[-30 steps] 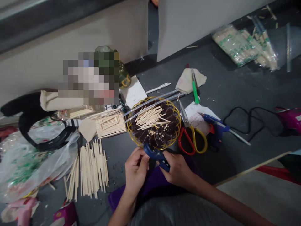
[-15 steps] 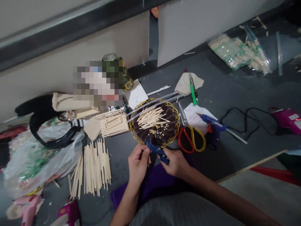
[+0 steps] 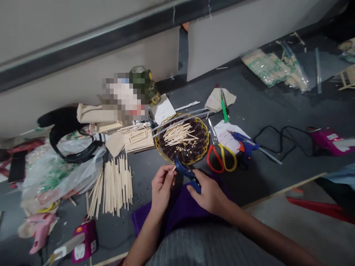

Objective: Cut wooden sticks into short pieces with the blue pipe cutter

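My left hand (image 3: 161, 186) pinches a thin wooden stick (image 3: 173, 168) at its tip. My right hand (image 3: 208, 193) is wrapped round the handles of blue cutters (image 3: 186, 173), whose head points at the stick's end. Just beyond both hands stands a round yellow wire basket (image 3: 160, 152) holding short cut sticks (image 3: 177, 134) on a dark lining. A row of long wooden sticks (image 3: 116, 186) lies on the grey floor to the left of my left hand. A purple cloth (image 3: 177, 214) covers my lap under the hands.
Red and yellow scissors (image 3: 221, 159) and a blue glue gun (image 3: 245, 146) with a black cord lie right of the basket. A stick-built frame (image 3: 137, 138), a clear plastic bag (image 3: 59, 173) and black headphones (image 3: 73, 155) are at left. Packets of sticks (image 3: 273, 68) lie far right.
The view has shifted, so everything sits slightly higher and further right in frame. My hands stay at the basket's near rim; the stick tip between my left fingers now shows.
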{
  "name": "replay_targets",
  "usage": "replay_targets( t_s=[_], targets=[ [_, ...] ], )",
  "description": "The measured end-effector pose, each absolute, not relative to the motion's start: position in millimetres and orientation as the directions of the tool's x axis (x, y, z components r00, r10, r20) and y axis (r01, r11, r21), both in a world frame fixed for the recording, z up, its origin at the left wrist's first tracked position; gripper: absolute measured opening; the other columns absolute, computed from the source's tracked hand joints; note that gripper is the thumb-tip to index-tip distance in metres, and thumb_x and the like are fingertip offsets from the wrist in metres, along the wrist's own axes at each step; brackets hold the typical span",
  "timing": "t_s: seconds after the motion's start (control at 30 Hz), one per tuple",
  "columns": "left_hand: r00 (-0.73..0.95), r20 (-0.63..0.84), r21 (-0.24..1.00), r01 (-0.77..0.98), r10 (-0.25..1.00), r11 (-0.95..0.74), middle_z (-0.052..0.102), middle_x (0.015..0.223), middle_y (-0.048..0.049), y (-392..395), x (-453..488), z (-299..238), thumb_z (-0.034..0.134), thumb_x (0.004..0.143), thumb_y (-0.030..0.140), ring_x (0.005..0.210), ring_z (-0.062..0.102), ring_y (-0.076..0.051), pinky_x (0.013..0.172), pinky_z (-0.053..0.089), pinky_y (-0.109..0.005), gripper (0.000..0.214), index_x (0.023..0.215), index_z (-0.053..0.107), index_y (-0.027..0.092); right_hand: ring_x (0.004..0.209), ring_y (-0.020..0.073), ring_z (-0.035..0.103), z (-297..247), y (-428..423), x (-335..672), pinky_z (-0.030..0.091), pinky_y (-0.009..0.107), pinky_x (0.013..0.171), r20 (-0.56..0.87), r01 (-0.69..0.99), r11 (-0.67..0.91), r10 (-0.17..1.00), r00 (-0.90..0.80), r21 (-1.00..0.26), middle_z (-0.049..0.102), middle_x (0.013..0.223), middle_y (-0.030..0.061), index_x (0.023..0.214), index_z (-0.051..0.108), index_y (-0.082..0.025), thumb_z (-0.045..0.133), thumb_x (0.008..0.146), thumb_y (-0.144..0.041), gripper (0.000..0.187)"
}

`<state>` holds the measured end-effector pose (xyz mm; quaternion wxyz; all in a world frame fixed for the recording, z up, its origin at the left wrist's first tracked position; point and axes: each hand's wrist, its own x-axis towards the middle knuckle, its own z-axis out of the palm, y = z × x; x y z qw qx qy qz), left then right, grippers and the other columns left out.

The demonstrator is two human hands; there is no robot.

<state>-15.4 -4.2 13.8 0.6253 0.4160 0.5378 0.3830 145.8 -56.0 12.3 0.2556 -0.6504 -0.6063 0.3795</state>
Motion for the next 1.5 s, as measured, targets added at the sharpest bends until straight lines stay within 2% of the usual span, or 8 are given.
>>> replay_targets(
  t_s=[0.1, 0.2, 0.47, 0.77, 1.0, 1.37, 1.5],
  targets=[
    [0.165, -0.289, 0.954, -0.032, 0.943, 0.297, 0.053, 0.068, 0.0030, -12.7, -16.0, 20.0, 0.062, 0.088, 0.038, 0.047, 0.043, -0.005, 0.043, 0.035, -0.017, 0.023, 0.096, 0.064, 0.016, 0.099, 0.0241, 0.065, 15.1, -63.3, 142.5, 0.053, 0.036, 0.086, -0.143, 0.592, -0.103, 0.990, -0.020, -0.799, 0.067, 0.107, 0.0106, 0.115, 0.052, -0.019, 0.054, 0.081, -0.019, 0.033],
    [0.198, -0.219, 0.974, -0.008, 0.955, 0.225, 0.047, 0.066, 0.0042, -20.8, -18.2, 26.6, 0.058, 0.091, 0.036, 0.045, 0.043, -0.005, 0.042, 0.035, -0.017, 0.020, 0.092, 0.063, 0.017, 0.098, 0.0254, 0.065, 16.0, -69.0, 138.0, 0.053, 0.038, 0.085, -0.108, 0.621, -0.070, 0.994, -0.023, -0.780, 0.067, 0.104, 0.0110, 0.115, 0.052, -0.018, 0.054, 0.080, -0.016, 0.035],
    [0.221, -0.098, 0.992, 0.097, 0.970, 0.078, 0.048, 0.072, 0.0033, -34.1, -21.0, 35.3, 0.058, 0.091, 0.029, 0.047, 0.046, -0.005, 0.043, 0.039, -0.018, 0.015, 0.083, 0.065, 0.018, 0.099, 0.0277, 0.062, 14.0, -81.0, 132.2, 0.052, 0.043, 0.089, -0.063, 0.681, -0.018, 0.997, -0.041, -0.732, 0.064, 0.107, 0.0139, 0.115, 0.051, -0.016, 0.054, 0.076, -0.015, 0.039],
    [0.217, -0.058, 0.982, 0.186, 0.974, 0.017, 0.049, 0.065, 0.0034, -34.5, -21.2, 37.9, 0.058, 0.091, 0.028, 0.049, 0.047, -0.007, 0.047, 0.040, -0.019, 0.021, 0.074, 0.063, 0.017, 0.104, 0.0296, 0.060, 12.6, -83.1, 131.6, 0.050, 0.047, 0.093, -0.063, 0.684, -0.008, 0.997, -0.055, -0.730, 0.063, 0.110, 0.0156, 0.118, 0.050, -0.014, 0.055, 0.075, -0.016, 0.043],
    [0.234, -0.049, 0.967, 0.253, 0.971, -0.012, 0.050, 0.064, 0.0028, -30.8, -22.6, 39.0, 0.055, 0.091, 0.024, 0.050, 0.049, -0.008, 0.050, 0.040, -0.021, 0.020, 0.074, 0.065, 0.018, 0.105, 0.0304, 0.061, 12.0, -82.0, 132.6, 0.051, 0.046, 0.092, -0.062, 0.704, -0.004, 0.996, -0.057, -0.710, 0.063, 0.113, 0.0168, 0.123, 0.048, -0.013, 0.056, 0.077, -0.018, 0.048],
    [0.275, 0.012, 0.929, 0.352, 0.961, -0.112, 0.048, 0.066, 0.0027, -21.1, -19.2, 38.6, 0.051, 0.093, 0.017, 0.055, 0.050, -0.008, 0.052, 0.040, -0.020, 0.025, 0.069, 0.058, 0.017, 0.095, 0.0275, 0.064, 11.7, -73.4, 134.9, 0.053, 0.039, 0.084, -0.074, 0.694, -0.012, 0.995, -0.060, -0.720, 0.065, 0.103, 0.0133, 0.117, 0.049, -0.014, 0.053, 0.080, -0.020, 0.037],
    [0.292, 0.016, 0.925, 0.359, 0.956, -0.125, 0.047, 0.065, 0.0031, -12.7, -15.4, 37.3, 0.051, 0.093, 0.016, 0.054, 0.049, -0.008, 0.052, 0.039, -0.020, 0.027, 0.067, 0.054, 0.017, 0.083, 0.0249, 0.067, 5.3, -68.3, 138.2, 0.051, 0.033, 0.071, -0.090, 0.706, -0.029, 0.995, -0.049, -0.708, 0.067, 0.090, 0.0092, 0.102, 0.052, -0.017, 0.052, 0.082, -0.022, 0.020]
  ],
)
